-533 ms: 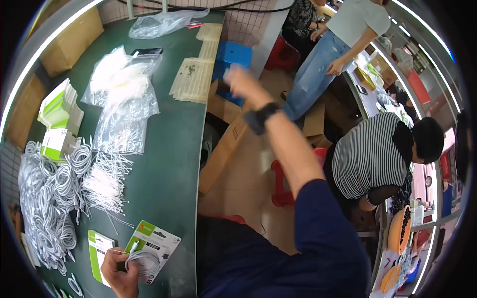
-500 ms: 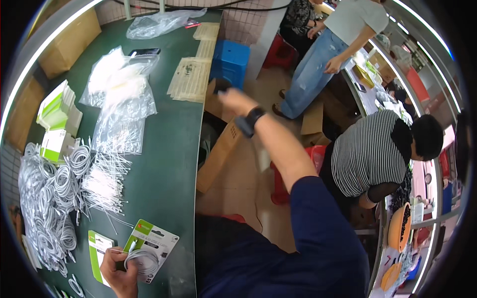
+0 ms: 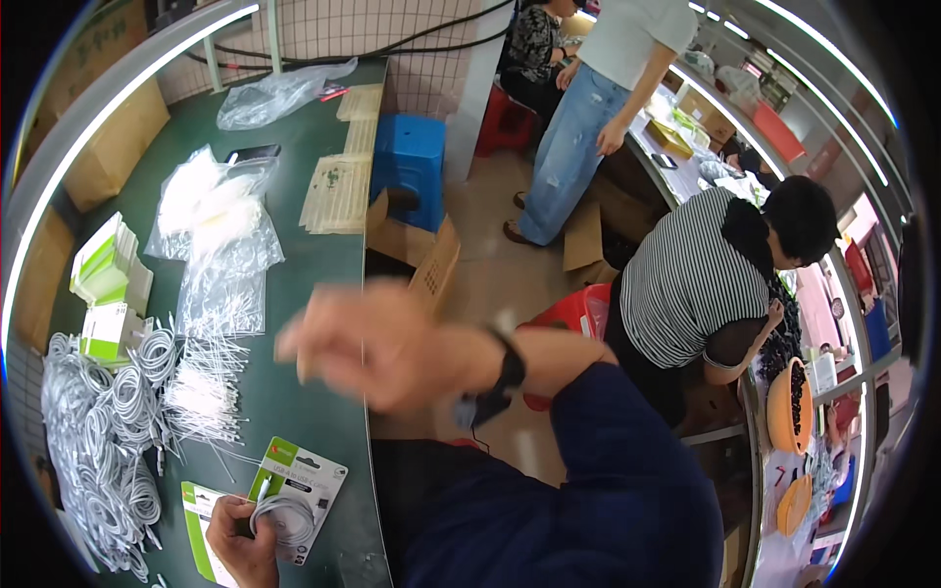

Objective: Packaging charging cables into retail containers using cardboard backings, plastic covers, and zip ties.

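Note:
At the front of the green table, my left hand (image 3: 240,541) pinches a grey-white coiled cable (image 3: 284,517) against a green and white retail card (image 3: 316,480). A second green and white card (image 3: 199,514) lies partly under that hand. My right hand (image 3: 368,343), with a dark band at its wrist, is over the table's right edge. Motion smears its fingers, so whether it holds anything is unclear. Thin white wire ties (image 3: 206,387) lie in a loose heap beyond my left hand, beside a big pile of coiled cables (image 3: 93,451).
Folded green and white cards (image 3: 110,265) stand at the left. Clear plastic bags (image 3: 221,225) and beige sheets (image 3: 336,191) lie farther back. Beside the table are an open cardboard box (image 3: 431,260) and a blue stool (image 3: 410,167). A seated person (image 3: 691,279) works at the right.
My right hand has swung back from over the cardboard box toward the table and my left hand. The left hand keeps its hold on the cable and card.

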Demonstrator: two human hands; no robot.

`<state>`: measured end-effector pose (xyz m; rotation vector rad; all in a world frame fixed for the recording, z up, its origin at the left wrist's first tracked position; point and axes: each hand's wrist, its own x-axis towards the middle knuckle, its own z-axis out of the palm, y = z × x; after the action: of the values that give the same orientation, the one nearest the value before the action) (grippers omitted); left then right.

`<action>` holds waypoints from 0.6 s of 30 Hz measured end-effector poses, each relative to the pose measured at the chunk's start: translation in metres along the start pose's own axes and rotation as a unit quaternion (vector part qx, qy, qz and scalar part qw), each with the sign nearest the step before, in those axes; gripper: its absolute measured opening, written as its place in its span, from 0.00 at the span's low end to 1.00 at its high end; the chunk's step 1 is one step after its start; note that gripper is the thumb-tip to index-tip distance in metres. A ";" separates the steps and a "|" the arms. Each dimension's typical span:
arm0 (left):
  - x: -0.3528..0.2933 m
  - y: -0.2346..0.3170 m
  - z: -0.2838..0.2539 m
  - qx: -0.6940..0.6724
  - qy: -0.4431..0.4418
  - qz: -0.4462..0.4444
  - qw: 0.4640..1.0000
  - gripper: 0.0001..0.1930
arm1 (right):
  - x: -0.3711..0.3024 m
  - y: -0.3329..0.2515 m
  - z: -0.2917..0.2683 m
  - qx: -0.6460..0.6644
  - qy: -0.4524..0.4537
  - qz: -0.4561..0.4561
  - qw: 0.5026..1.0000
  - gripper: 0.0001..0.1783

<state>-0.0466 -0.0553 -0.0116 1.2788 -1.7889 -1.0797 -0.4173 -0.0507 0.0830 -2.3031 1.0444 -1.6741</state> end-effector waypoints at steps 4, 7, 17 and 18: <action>-0.001 -0.006 -0.015 0.010 0.004 0.033 0.999 0.09 | -0.076 0.020 0.096 0.033 -0.050 0.072 0.996 0.06; -0.001 -0.014 -0.024 0.022 0.028 0.050 0.998 0.09 | -0.108 0.046 0.132 -0.016 -0.027 0.083 0.996 0.06; -0.002 0.014 -0.021 0.181 0.002 0.021 0.983 0.07 | -0.115 0.037 0.142 -0.014 0.005 0.119 0.993 0.04; -0.002 0.011 -0.020 0.164 0.008 0.004 0.986 0.07 | -0.115 0.038 0.141 -0.012 -0.003 0.127 0.992 0.04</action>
<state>-0.0331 -0.0564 0.0070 1.4646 -2.0164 -0.7878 -0.3298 -0.0540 -0.0805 -2.0813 1.2994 -1.5617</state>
